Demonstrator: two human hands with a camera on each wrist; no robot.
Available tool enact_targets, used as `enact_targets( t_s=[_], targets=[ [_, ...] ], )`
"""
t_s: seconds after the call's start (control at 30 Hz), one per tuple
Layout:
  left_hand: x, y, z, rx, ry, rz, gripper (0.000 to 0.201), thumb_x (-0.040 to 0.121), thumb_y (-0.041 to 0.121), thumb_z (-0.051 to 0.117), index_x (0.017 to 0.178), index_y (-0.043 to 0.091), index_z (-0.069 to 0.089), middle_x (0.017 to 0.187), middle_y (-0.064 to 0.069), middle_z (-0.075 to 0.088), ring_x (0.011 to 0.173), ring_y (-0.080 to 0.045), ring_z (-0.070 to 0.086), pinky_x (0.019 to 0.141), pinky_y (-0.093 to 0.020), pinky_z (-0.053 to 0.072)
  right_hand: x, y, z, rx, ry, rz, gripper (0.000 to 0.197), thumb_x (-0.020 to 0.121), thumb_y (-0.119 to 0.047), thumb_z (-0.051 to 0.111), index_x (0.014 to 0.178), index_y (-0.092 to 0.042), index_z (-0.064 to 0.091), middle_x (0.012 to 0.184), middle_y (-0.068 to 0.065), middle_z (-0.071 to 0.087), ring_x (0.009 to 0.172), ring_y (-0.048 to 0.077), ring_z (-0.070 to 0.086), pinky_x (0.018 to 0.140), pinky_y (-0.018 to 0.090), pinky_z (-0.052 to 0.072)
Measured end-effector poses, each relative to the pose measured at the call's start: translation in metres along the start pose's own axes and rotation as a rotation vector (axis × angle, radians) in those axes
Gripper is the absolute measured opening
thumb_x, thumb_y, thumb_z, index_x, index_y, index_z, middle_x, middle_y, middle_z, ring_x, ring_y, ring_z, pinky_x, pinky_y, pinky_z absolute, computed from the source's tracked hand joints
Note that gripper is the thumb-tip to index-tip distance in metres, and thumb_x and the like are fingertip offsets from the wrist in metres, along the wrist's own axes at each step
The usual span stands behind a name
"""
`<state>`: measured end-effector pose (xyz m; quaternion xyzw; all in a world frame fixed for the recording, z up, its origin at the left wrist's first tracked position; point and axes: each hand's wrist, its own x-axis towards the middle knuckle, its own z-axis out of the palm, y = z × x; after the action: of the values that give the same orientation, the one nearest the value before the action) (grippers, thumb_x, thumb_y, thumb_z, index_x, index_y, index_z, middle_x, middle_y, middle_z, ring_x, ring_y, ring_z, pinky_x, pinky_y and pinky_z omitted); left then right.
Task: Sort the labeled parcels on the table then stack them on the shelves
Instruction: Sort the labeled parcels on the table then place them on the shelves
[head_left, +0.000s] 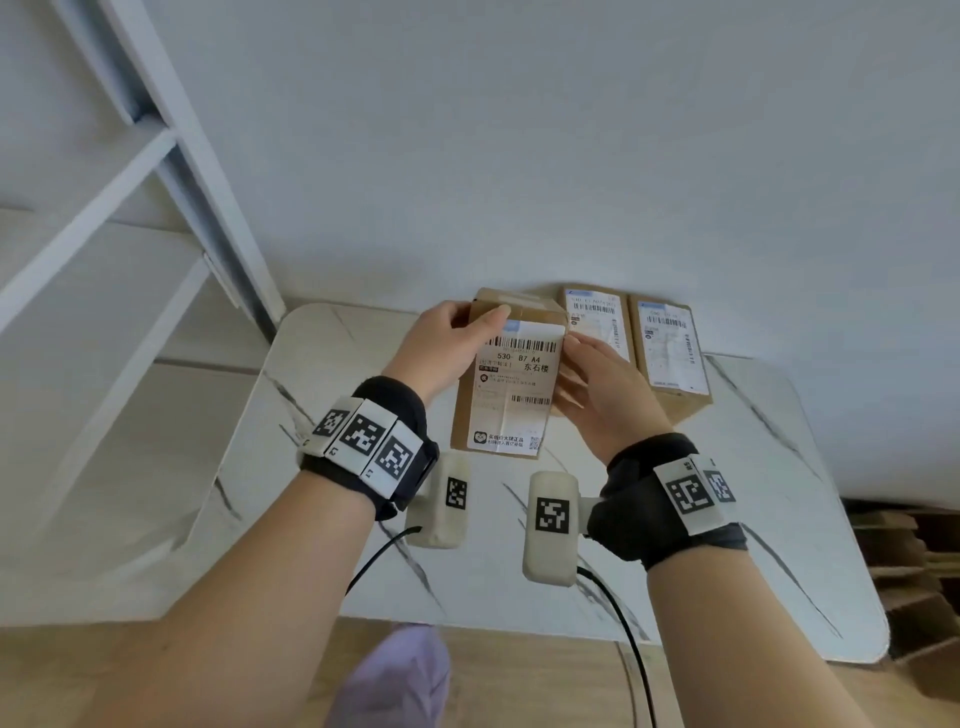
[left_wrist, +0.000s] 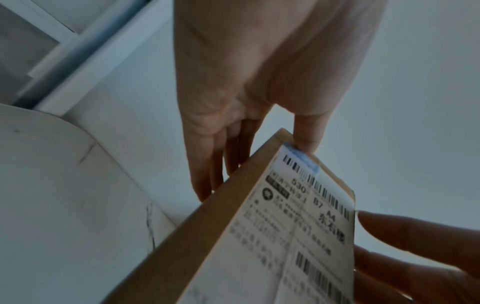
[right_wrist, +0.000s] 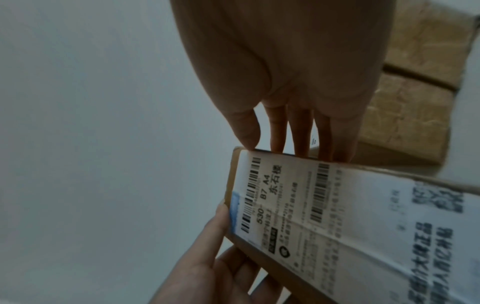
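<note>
Head view: held above the marble-patterned worktop (head_left: 649, 545), a brown parcel (head_left: 467, 410), label face up. Left hand (head_left: 441, 343) gripping its far left corner, thumb on top. Right hand (head_left: 597, 395) clasping its right edge. Just behind, lying side by side against the wall, two more labeled parcels (head_left: 670, 353). At far left, white shelves (head_left: 119, 171).

Left wrist view: left hand (left_wrist: 259, 82) with fingers (left_wrist: 205, 181) under the parcel (left_wrist: 207, 236), thumb on its corner.

Right wrist view: right hand (right_wrist: 293, 67), fingertips (right_wrist: 276, 142) curled over the parcel (right_wrist: 363, 216) edge.
</note>
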<state>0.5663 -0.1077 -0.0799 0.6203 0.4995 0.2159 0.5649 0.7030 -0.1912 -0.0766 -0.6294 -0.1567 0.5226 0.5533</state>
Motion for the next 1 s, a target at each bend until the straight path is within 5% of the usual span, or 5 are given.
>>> enact_targets(
  t_s=[0.2, 0.4, 0.53, 0.73, 1.0],
  targets=[
    [-0.096, -0.003, 0.021, -0.01, 0.126, 0.019, 0.046, 0.089, 0.053, 0.054, 0.118, 0.018, 0.056, 0.109, 0.002, 0.066, 0.102, -0.015, 0.062, 0.089, -0.036, 0.051, -0.074, 0.02, -0.026, -0.019, -0.093, -0.057, 0.024, 0.097, -0.021, 0.05, 0.117, -0.012, 0.057, 0.116, 0.01, 0.065, 0.112, 0.023, 0.059, 0.098, 0.04, 0.048],
    [-0.194, -0.011, 0.011, -0.116, 0.278, -0.015, 0.048, 0.09, 0.054, 0.052, 0.119, 0.016, 0.053, 0.097, 0.001, 0.068, 0.096, -0.017, 0.064, 0.092, -0.046, 0.052, -0.143, 0.04, -0.015, -0.113, -0.206, -0.12, 0.037, 0.093, -0.025, 0.056, 0.126, -0.007, 0.054, 0.13, 0.014, 0.057, 0.122, 0.03, 0.054, 0.101, 0.045, 0.045],
    [-0.247, -0.021, -0.013, -0.127, 0.36, -0.034, 0.047, 0.088, 0.059, 0.05, 0.104, 0.015, 0.053, 0.096, -0.003, 0.066, 0.089, -0.02, 0.063, 0.093, -0.05, 0.051, -0.181, 0.054, 0.006, -0.133, -0.33, -0.09, 0.029, 0.09, -0.028, 0.06, 0.113, -0.01, 0.06, 0.113, 0.006, 0.066, 0.112, 0.024, 0.059, 0.099, 0.042, 0.047],
    [-0.313, -0.049, -0.062, -0.13, 0.516, -0.094, 0.081, 0.072, 0.076, 0.05, 0.125, 0.014, 0.05, 0.108, -0.005, 0.068, 0.099, -0.022, 0.065, 0.093, -0.048, 0.05, -0.236, 0.069, 0.061, -0.308, -0.474, -0.09, 0.029, 0.089, -0.033, 0.061, 0.111, -0.014, 0.058, 0.109, 0.006, 0.065, 0.105, 0.022, 0.062, 0.095, 0.04, 0.05],
    [-0.395, -0.092, -0.148, -0.236, 0.756, -0.144, 0.045, 0.089, 0.052, 0.053, 0.114, 0.016, 0.044, 0.101, -0.004, 0.062, 0.088, -0.016, 0.062, 0.084, -0.037, 0.05, -0.292, 0.114, 0.172, -0.451, -0.659, -0.094, 0.042, 0.081, -0.04, 0.067, 0.115, -0.018, 0.058, 0.11, 0.003, 0.065, 0.107, 0.018, 0.059, 0.095, 0.04, 0.049]
  ],
)
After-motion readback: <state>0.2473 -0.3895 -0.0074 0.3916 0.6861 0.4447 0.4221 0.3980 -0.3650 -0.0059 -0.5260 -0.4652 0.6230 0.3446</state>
